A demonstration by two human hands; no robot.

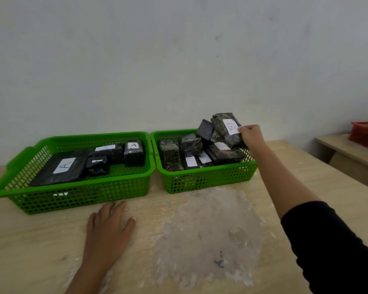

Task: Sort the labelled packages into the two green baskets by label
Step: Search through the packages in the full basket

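Two green baskets stand side by side at the back of the wooden table. The left basket holds several black wrapped packages with white A labels, the largest lying flat at its left. The right basket is piled with black packages, some showing B labels. My right hand grips a black package labelled B, tilted above the basket's back right corner, touching the pile. A smaller black package leans beside it. My left hand lies flat on the table before the left basket, fingers spread.
A rough whitish patch covers the tabletop in front of the right basket. A second table stands to the right with a red crate on it. A pale wall runs directly behind the baskets.
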